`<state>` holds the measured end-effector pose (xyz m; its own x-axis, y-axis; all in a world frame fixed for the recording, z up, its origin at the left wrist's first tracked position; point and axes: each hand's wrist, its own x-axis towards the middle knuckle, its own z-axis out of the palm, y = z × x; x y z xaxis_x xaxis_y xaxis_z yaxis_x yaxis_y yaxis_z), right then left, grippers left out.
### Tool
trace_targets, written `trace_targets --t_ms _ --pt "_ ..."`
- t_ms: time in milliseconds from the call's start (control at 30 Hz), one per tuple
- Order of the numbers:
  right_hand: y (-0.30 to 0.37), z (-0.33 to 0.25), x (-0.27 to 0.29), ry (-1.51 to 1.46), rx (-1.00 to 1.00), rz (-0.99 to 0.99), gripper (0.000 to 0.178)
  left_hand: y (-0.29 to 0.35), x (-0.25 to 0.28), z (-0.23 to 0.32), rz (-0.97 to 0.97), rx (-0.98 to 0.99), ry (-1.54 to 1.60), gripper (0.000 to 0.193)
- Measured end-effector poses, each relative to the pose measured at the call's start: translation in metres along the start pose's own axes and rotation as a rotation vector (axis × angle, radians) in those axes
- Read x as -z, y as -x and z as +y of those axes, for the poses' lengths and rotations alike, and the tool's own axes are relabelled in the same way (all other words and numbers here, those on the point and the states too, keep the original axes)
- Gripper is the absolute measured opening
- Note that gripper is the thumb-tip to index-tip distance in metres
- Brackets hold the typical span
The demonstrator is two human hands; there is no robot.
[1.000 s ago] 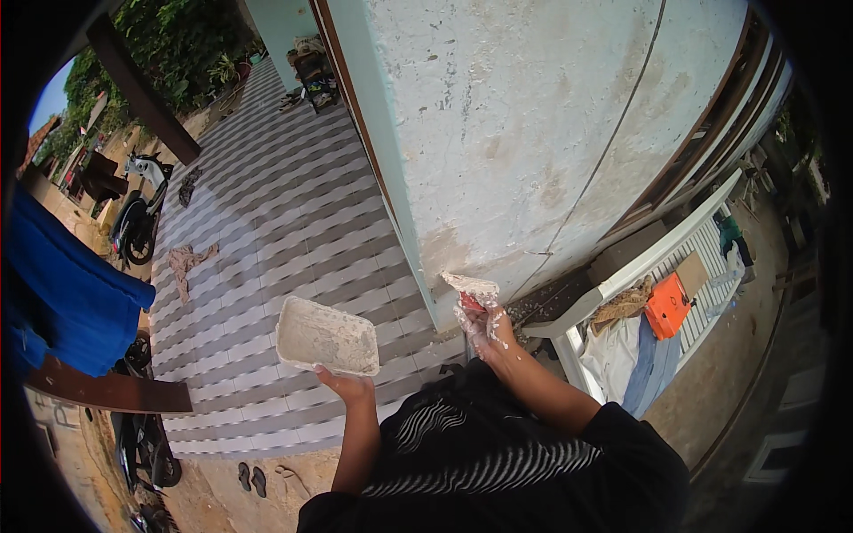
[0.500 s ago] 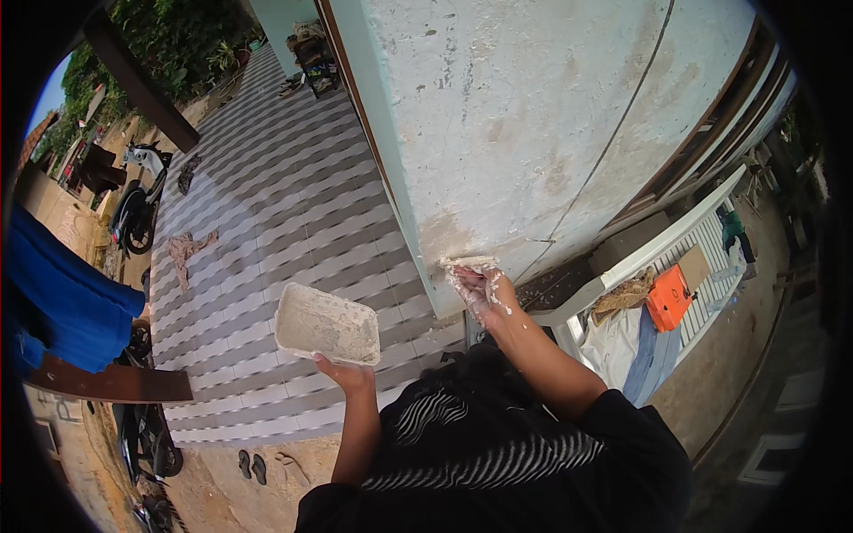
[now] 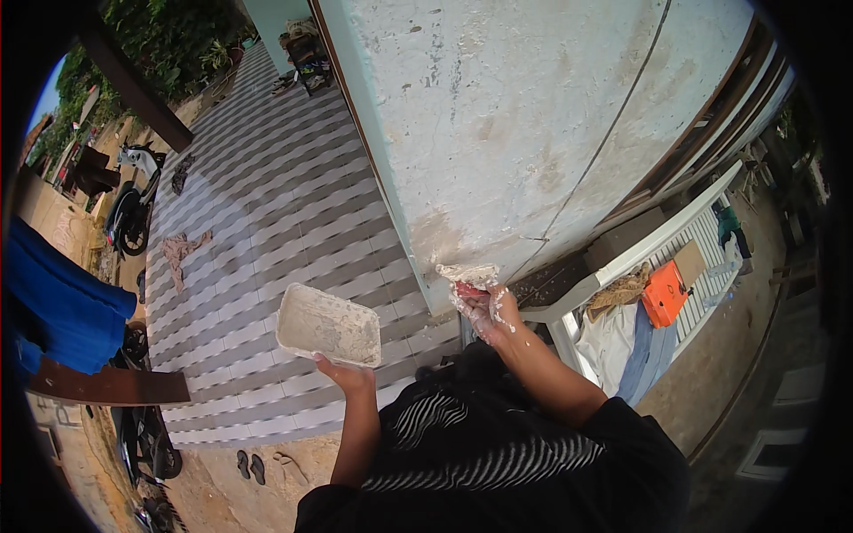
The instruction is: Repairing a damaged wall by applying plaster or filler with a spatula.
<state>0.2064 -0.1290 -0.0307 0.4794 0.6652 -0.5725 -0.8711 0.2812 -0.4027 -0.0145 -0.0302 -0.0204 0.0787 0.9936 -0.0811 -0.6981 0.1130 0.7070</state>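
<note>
"What did the hands hold?"

"The left hand (image 3: pixel 347 375) gripped a pale, rectangular, residue-crusted tub (image 3: pixel 322 325); the white-smeared right hand (image 3: pixel 485 314) grasped a red tool (image 3: pixel 467 290) caked with lumpy off-white paste (image 3: pixel 473 274)."

"And their pose?"

"Left at the tub's near edge, right stretched near a rough, stained, whitish wall (image 3: pixel 498 160)."

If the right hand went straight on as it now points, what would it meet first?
Probably the stained wall, with the coated tool in the right hand leading; depth is unclear, so they may touch.
</note>
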Motion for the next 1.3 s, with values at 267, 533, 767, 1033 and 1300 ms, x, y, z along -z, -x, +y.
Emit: trace_targets --t_ms 267,533,767,1033,1300 --pt "-0.022 0.012 -0.001 0.014 -0.028 0.016 0.032 0.002 0.000 0.000 0.005 0.000 0.003 0.074" --pt "0.003 -0.023 -0.052 -0.078 0.054 -0.061 0.038 0.002 0.003 0.002 0.034 -0.001 -0.028 0.073" --pt "0.020 -0.015 -0.020 -0.027 0.020 -0.078 0.033 0.002 0.000 0.001 -0.009 -0.005 0.009 0.071" --pt "-0.052 0.005 0.005 -0.081 -0.100 -0.088 0.029 0.003 -0.007 -0.003 -0.039 0.015 0.005 0.071" --pt "0.011 -0.018 -0.029 -0.163 -0.095 -0.183 0.029 0.006 -0.002 -0.006 -0.037 0.018 -0.009 0.072"
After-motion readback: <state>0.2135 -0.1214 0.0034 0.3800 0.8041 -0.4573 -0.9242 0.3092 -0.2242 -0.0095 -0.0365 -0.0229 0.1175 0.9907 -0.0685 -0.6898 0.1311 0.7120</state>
